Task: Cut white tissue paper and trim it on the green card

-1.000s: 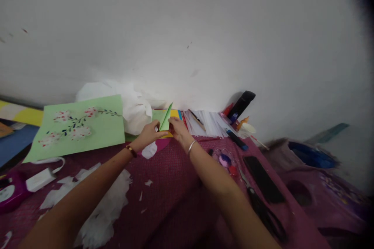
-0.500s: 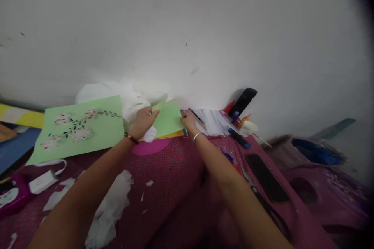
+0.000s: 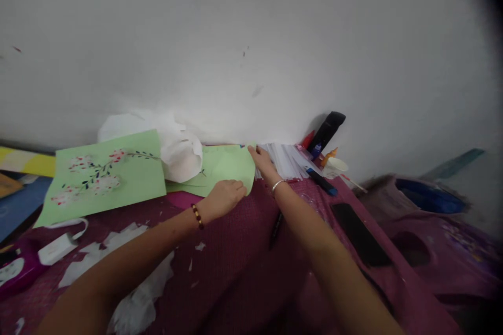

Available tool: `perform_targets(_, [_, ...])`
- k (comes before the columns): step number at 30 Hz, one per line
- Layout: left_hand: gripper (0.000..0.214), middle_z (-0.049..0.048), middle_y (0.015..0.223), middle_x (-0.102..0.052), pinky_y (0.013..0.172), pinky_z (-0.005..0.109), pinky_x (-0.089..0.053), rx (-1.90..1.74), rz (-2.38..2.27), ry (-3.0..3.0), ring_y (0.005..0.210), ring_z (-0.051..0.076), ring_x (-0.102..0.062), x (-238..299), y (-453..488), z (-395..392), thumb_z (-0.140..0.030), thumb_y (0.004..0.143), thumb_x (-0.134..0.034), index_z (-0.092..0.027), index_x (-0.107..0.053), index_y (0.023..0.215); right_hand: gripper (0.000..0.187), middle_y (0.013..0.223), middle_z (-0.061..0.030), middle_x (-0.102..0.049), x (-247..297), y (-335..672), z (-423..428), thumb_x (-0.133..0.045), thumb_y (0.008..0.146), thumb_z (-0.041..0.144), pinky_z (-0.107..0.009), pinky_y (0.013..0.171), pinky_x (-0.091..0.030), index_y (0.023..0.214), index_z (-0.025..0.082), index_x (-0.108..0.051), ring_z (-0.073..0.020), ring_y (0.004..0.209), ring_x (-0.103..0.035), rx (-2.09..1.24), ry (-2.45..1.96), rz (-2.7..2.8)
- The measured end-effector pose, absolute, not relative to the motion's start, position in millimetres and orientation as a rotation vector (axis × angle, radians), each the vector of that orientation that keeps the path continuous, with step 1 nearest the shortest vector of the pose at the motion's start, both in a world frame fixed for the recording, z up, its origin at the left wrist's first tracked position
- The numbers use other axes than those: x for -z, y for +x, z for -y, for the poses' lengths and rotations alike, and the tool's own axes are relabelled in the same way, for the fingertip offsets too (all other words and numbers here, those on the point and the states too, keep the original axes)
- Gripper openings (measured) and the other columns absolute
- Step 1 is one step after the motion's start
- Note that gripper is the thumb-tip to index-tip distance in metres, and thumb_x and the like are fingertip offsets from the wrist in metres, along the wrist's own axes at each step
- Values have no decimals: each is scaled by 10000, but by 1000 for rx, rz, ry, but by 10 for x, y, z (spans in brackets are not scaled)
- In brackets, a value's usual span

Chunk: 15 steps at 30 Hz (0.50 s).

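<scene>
A plain light-green paper sheet (image 3: 220,167) lies flat on the magenta table (image 3: 236,241) near the wall. My left hand (image 3: 223,198), with a bead bracelet at the wrist, rests on the sheet's near right corner, fingers curled down on the paper. My right hand (image 3: 262,161), with a silver bangle, presses flat on the sheet's far right corner, fingers stretched out. Crumpled white paper (image 3: 178,149) overlaps the sheet's left part.
A green sheet painted with flowers (image 3: 104,175) lies to the left. White paper strips (image 3: 286,159), markers (image 3: 321,180) and a black object (image 3: 328,128) sit by the wall. A black phone (image 3: 359,233) and a pen (image 3: 276,227) lie right; torn white scraps (image 3: 133,277) and a charger (image 3: 57,248) lie left.
The green sheet, earlier held folded upright between both hands, has been opened out and laid flat. My left hand moved down to its near corner; my right hand shifted to the far right corner.
</scene>
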<state>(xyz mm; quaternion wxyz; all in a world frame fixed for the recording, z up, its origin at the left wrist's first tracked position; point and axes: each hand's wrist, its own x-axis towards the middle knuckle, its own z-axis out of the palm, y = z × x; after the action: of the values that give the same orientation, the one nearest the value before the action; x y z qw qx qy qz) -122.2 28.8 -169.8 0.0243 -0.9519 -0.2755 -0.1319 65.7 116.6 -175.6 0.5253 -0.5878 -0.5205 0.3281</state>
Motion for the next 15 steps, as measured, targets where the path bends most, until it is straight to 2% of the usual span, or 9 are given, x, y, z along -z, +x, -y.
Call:
perform_targets(3, [213, 37, 831, -627, 701, 307, -417, 304, 758, -2947, 779, 175, -569, 1771, -1217, -213, -165, 978, -457, -179, -627, 850, 124, 765, -20, -674, 1764, 741, -1135, -545, 728, 293, -324, 765, -491, 757, 194, -613, -193, 777, -583, -657, -1494, 1301])
perform_targets(7, [199, 52, 855, -637, 673, 306, -413, 262, 880, -2875, 766, 183, -581, 1757, -1308, -265, -164, 975, -447, -167, -626, 887, 174, 723, -24, -648, 1716, 889, -1029, -474, 701, 231, -309, 658, -501, 790, 180, -614, -185, 683, -579, -552, -1543, 1356])
perform_targets(11, [205, 92, 917, -645, 639, 297, -396, 297, 1134, -2810, 771, 195, -597, 1615, -1448, -316, -159, 962, -422, -152, -624, 932, 216, 699, -19, -630, 1583, 1051, -723, -432, 788, 260, -258, 524, -476, 894, 162, -593, -146, 551, -569, -547, -1547, 1464])
perform_targets(15, [252, 79, 929, -663, 664, 279, -394, 393, 1381, -2811, 785, 186, -603, 1494, -1591, -325, -215, 971, -381, -182, -628, 1003, 237, 845, -52, -684, 1495, 1230, -157, -410, 903, 323, -260, 617, -498, 966, 173, -582, -144, 664, -630, -536, -1516, 1726])
